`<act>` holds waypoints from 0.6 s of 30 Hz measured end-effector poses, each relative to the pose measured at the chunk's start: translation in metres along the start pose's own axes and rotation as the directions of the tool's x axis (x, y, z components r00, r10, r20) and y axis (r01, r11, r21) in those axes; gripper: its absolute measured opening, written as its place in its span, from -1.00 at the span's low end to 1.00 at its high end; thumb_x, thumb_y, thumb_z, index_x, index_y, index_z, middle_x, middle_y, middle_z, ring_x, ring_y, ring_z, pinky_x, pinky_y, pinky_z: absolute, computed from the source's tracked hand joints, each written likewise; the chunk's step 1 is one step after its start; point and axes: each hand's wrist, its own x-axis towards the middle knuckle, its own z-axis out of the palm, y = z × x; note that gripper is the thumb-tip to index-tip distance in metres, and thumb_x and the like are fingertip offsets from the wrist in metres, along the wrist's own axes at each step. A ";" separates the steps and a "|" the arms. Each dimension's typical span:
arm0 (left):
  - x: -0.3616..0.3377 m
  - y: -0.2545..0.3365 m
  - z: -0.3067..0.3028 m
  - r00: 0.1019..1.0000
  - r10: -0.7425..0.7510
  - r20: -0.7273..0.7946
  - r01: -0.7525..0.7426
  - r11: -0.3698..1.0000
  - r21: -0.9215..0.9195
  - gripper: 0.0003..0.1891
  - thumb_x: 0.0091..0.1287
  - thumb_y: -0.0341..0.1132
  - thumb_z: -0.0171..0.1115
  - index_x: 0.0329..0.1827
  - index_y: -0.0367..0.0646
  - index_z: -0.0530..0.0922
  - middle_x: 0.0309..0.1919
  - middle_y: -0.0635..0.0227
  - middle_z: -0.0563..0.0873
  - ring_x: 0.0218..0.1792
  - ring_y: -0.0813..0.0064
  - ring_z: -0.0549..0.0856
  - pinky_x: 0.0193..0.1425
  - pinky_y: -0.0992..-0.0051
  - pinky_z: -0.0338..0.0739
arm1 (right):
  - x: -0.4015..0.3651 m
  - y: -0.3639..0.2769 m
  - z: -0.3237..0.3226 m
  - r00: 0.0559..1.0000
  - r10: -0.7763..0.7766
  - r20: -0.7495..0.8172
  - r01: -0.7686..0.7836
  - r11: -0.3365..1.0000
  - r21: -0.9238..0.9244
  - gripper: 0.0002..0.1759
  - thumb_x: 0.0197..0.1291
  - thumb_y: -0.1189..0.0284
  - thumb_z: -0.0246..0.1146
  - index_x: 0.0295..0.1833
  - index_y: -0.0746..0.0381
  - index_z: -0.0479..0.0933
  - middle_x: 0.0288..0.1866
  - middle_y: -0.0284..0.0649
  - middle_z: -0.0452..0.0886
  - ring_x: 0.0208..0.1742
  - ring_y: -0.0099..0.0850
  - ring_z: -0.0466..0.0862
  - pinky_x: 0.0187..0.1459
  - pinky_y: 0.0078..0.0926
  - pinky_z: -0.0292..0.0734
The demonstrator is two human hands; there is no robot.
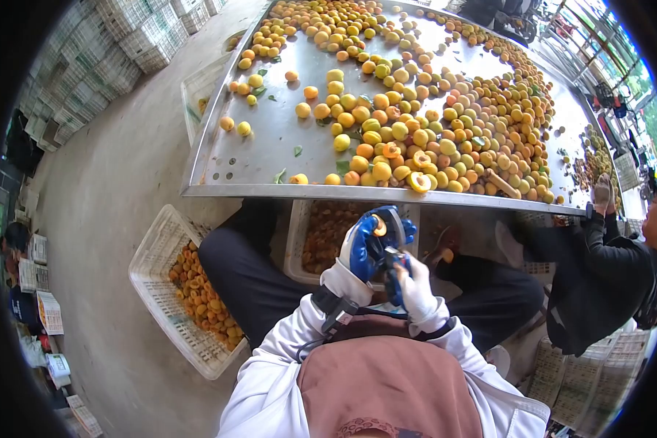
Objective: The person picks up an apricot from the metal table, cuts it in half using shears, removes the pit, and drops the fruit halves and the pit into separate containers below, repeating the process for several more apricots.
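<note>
My left hand [361, 248], in a blue-coated glove, is closed around a piece of orange fruit [379, 225] just below the table's front edge. Close against it, my right hand [415, 283], in a pale glove, grips a dark tool [394, 266], partly blurred. Many yellow-orange fruits [379, 117] lie on the metal table [255, 191] in front of me. A cut fruit [419, 182] shows its open inside near the front edge. Under my hands, a white crate [297, 241] holds dark orange pieces.
A white crate [150, 270] with halved fruit stands on the floor at left. A wooden handle [504, 184] lies among the fruit. At right, a co-worker [598, 270] in dark clothes reaches to the table. Stacked crates [87, 66] stand at the upper left.
</note>
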 end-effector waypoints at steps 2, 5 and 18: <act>0.004 0.001 -0.019 0.998 0.039 0.053 -0.034 0.995 -0.091 -0.45 0.59 -0.03 -0.08 0.42 -0.28 0.43 0.11 0.00 0.73 0.11 0.03 0.73 0.29 -0.01 0.60 | -0.001 -0.019 -0.015 0.997 0.023 -0.073 -0.025 0.999 -0.029 -0.76 0.46 0.55 0.08 0.13 0.36 0.56 -0.35 -0.34 0.61 -0.38 -0.64 0.56 -0.35 -0.62 0.48; 0.001 0.017 -0.029 0.995 0.030 0.090 -0.016 0.987 -0.159 -0.44 0.58 -0.01 -0.08 0.41 -0.28 0.44 0.00 0.05 0.77 0.01 0.06 0.77 0.20 -0.04 0.65 | 0.007 -0.034 -0.045 0.960 -0.151 -0.234 0.115 0.980 -0.163 -0.84 0.42 0.59 0.10 0.02 0.37 0.53 -0.37 -0.33 0.58 -0.35 -0.58 0.55 -0.28 -0.55 0.49; -0.011 0.032 -0.021 0.987 -0.002 -0.160 0.008 0.999 0.040 -0.47 0.60 0.05 0.00 0.25 -0.28 0.56 -0.35 0.22 0.76 -0.36 0.32 0.77 -0.12 0.23 0.75 | 0.155 -0.066 -0.181 0.881 -0.462 0.097 0.216 0.212 -0.953 -0.56 0.23 0.36 0.39 0.19 0.27 0.56 -0.02 -0.01 0.67 0.03 -0.01 0.66 0.07 -0.14 0.57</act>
